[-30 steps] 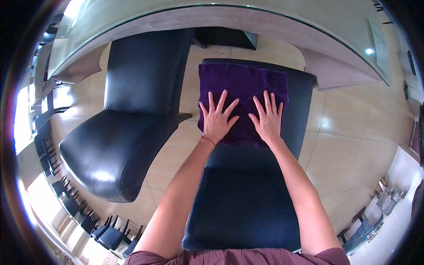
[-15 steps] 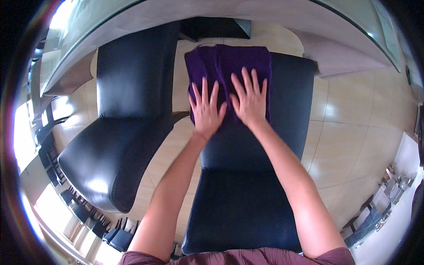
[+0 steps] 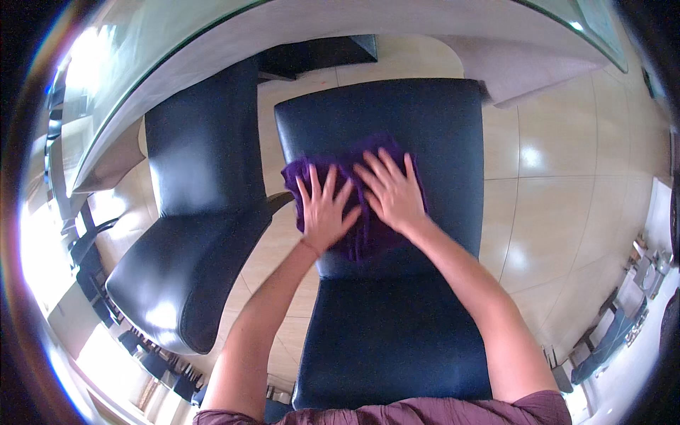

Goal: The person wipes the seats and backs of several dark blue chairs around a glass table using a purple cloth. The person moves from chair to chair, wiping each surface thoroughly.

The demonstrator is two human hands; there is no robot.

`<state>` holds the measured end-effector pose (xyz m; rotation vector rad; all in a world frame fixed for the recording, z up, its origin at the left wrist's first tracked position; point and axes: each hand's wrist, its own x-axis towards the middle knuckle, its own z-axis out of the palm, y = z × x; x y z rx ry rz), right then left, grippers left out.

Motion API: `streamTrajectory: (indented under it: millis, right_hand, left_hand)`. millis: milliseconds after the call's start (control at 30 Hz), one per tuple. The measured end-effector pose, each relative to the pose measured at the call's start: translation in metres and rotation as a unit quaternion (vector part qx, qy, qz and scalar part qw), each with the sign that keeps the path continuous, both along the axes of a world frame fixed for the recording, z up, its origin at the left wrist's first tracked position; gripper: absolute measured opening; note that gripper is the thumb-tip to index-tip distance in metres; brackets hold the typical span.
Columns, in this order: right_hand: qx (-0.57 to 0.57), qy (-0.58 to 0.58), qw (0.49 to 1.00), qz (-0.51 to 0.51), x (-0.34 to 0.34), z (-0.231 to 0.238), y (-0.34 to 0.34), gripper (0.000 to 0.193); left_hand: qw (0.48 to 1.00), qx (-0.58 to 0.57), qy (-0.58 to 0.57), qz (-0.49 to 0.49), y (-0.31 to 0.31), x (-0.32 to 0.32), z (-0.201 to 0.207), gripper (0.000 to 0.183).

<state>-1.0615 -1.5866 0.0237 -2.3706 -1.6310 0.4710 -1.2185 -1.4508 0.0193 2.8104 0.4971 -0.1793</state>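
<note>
Both of my palms press on a purple cloth (image 3: pixel 361 234), which lies bunched and creased against the backrest of a black padded chair (image 3: pixel 397 333) in front of me. My left hand (image 3: pixel 326 211) is flat with fingers spread, over the cloth's left part. Beside it, my right hand (image 3: pixel 394 193) lies on the right part, fingers also spread. Neither hand grips the cloth. Bare shiny backrest shows above the cloth and to its right, while the chair's seat extends below, between my forearms.
A second black chair (image 3: pixel 202 142) stands close on the left. Beyond the chairs runs a glass-topped table (image 3: pixel 340 28) with a pale base (image 3: pixel 524 71). Beige tiles (image 3: pixel 552 212) cover the floor. More dark chairs line the far left by bright windows.
My hands have slid the cloth down the backrest toward me, from its top edge to lower on it. The cloth has become more wrinkled, and the upper backrest is now uncovered.
</note>
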Motion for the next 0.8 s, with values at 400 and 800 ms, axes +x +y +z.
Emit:
streamTrajectory:
  millis: [400,800]
  right_hand:
    - [0.088,-0.137,0.959,-0.232,0.129,-0.023,-0.006,0.052]
    - [0.01,0.048,0.995,-0.086,0.012,0.002,-0.087,0.051]
  left_hand:
    - [0.997,0.037,-0.061,0.027,-0.019,0.138,-0.006,0.079]
    - [0.994,-0.028,0.106,-0.015,-0.052,-0.011,0.018,0.076]
